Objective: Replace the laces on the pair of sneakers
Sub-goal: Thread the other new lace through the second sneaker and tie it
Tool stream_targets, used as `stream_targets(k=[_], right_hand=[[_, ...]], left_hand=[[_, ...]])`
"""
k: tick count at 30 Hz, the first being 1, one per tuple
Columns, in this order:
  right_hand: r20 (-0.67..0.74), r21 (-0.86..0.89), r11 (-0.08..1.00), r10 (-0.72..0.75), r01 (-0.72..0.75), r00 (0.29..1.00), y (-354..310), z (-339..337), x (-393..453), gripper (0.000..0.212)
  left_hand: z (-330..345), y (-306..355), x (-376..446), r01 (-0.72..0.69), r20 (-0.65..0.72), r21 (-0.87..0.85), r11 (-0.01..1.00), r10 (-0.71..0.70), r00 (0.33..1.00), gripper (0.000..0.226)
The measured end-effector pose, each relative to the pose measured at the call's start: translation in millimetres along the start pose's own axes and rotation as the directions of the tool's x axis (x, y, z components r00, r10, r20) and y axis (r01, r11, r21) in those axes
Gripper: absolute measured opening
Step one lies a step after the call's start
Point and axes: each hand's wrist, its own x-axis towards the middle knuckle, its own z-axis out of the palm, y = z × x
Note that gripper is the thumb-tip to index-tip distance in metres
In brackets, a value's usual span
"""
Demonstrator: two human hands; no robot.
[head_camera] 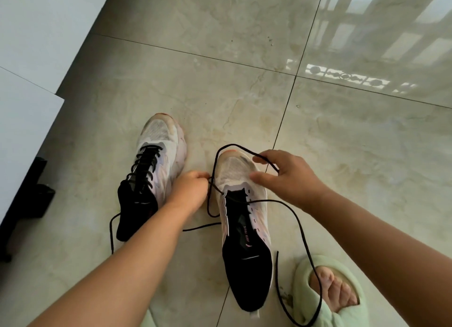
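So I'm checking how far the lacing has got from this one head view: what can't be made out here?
- Left hand: its fingertips curl away from the camera, hiding how they pinch the black lace.
- Left sneaker: the left forearm covers its heel.
- Right sneaker: the tongue print is too small to read.
- Green slipper: cut off by the bottom edge.
- Black object at left: partly behind the white panel, unidentifiable.

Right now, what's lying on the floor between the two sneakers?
In the head view, the left hand and forearm sit between the laced sneaker and the other sneaker, pinching the black lace, which also trails across the tiles there.
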Motion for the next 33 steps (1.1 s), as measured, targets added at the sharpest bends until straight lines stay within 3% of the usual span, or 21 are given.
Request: stream_targets(k=[3,7,9,12,16,18,21,24,26,29,31,33], right_hand=[[0.032,-0.034,0.998,-0.047,0.048,0.998,-3.3,9.0,4.1,0.054],[0.090,-0.031,0.999,0.012,-0.009,0.996,-5.3,17.4,10.2,0.077],[0.111,-0.018,0.998,0.062,-0.061,0.992,-8.0,20.6,14.7,0.084],[0.097,0.020,0.994,0.106,-0.108,0.990,-9.9,18.9,21.2,0.078],[0.120,0.154,0.986,0.050,-0.068,0.992,-11.3,14.2,17.0,0.050],[0.110,0.229,0.973,0.015,-0.040,0.994,-10.7,12.6,12.5,0.042],[0.099,0.315,0.949,-0.012,-0.019,0.995,-8.9,10.0,8.1,0.036],[0.081,0.372,0.927,0.006,-0.036,0.997,-5.5,9.2,5.4,0.036],[0.048,0.388,0.919,0.056,-0.070,0.997,-1.6,9.9,5.5,0.033],[0.007,0.382,0.916,0.132,-0.125,0.991,4.6,9.6,7.7,0.030],[-0.018,0.345,0.925,0.174,-0.157,0.985,7.9,7.5,9.7,0.031],[-0.086,0.172,0.974,0.162,-0.146,0.983,9.3,5.5,10.4,0.039]], left_hand=[[1.7,-3.3,-0.9,-0.036,0.039,-0.031,0.999,0.037,0.999,0.047],[2.0,-2.1,-1.8,0.009,-0.034,-0.312,0.950,-0.020,0.999,0.031],[4.4,-0.1,-1.9,0.018,-0.017,-0.360,0.933,-0.026,1.000,0.032],[4.0,4.4,-4.1,0.030,0.019,-0.453,0.891,-0.024,1.000,0.031],[-7.3,14.6,-6.3,0.063,0.083,-0.627,0.777,-0.013,0.996,0.015],[-12.1,19.5,-8.5,0.060,0.092,-0.630,0.775,-0.002,0.996,0.004],[-15.8,26.5,-11.3,-0.005,0.078,-0.630,0.777,0.069,0.995,0.008],[-17.2,31.2,-14.6,-0.150,-0.033,-0.627,0.764,0.167,0.985,0.028],[-17.7,30.4,-16.5,-0.210,-0.128,-0.617,0.759,0.167,0.978,0.027],[-20.0,19.8,-15.8,-0.316,-0.297,-0.369,0.874,0.211,0.931,0.026],[-23.2,14.5,-17.4,-0.424,-0.350,-0.204,0.882,0.339,0.873,0.028],[-25.0,11.0,-19.4,-0.501,-0.339,-0.131,0.855,0.437,0.833,0.033]])
